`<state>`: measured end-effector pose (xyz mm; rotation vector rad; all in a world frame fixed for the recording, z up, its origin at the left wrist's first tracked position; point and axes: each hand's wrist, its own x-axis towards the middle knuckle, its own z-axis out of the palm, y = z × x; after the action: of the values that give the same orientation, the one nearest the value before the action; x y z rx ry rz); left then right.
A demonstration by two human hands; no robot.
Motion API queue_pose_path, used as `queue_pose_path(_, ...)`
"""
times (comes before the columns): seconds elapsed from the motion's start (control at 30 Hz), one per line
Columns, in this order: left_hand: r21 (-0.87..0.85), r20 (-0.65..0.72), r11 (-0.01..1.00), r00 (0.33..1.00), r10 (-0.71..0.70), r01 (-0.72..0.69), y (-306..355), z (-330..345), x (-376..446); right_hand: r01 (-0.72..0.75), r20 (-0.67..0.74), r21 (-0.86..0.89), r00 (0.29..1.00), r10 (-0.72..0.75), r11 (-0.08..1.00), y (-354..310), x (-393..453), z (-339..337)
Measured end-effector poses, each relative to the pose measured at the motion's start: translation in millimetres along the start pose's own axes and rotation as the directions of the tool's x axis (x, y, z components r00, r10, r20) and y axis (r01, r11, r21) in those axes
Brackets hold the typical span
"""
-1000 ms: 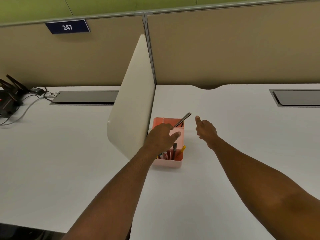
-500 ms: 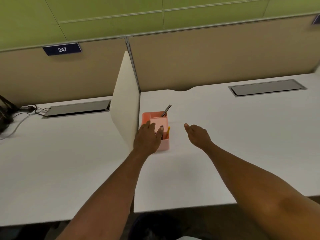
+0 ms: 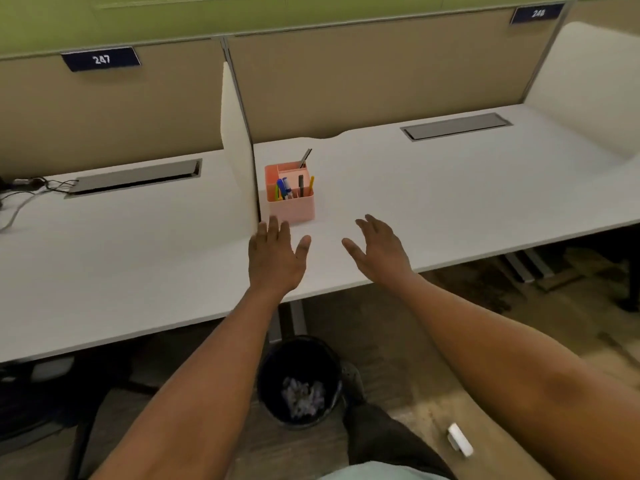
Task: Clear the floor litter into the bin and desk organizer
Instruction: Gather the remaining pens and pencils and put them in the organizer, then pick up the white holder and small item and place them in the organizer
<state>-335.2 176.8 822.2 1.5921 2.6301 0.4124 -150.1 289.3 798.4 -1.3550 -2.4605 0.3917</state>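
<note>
Organizer [image 3: 290, 195] on desk [image 3: 450, 188]; bin [image 3: 298, 379] on floor below.

An open-plan office, by every sign. Long white desk [image 3: 450, 188] backed by tan fabric partition panels [image 3: 363, 81], numbered with navy plates 247 [image 3: 101, 59] and 248 [image 3: 538, 13]. White divider screen [image 3: 239, 150] splitting the desk into workstations (grey cable hatches [image 3: 455, 126] set in behind). Pink desk organizer [image 3: 294, 207] of pens beside the divider; black bin [image 3: 299, 379] of crumpled paper under the desk's front edge.
</note>
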Motion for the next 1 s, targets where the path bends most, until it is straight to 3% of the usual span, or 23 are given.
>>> queue_pose_path(0.3, -0.08, 0.043, 0.993, 0.995, 0.089, -0.085, 35.6, 4.4, -76.7, -0.142, 0.023, -0.016, 0.99, 0.143, 0.99, 46.7, -115.8, -38.8)
queue_pose_path(0.57, -0.141, 0.104, 0.981, 0.983, 0.151, -0.136, 70.7, 42.3, -122.8, -0.303, 0.046, 0.006, 0.952, 0.302, 0.953, 100.2, -180.0, -32.3)
queue_pose_path(0.8, -0.204, 0.214, 0.971, 0.962, 0.168, -0.124, 98.2, 105.4, -156.3, -0.399, 0.131, 0.015, 0.91, 0.394, 0.917, 153.6, -226.8, 0.0)
queue_pose_path(1.0, -0.211, 0.359, 0.976, 0.924, 0.132, -0.057, 124.9, 220.2, -186.6, -0.455, 0.204, 0.02, 0.874, 0.441, 0.89, 237.1, -258.2, 69.2)
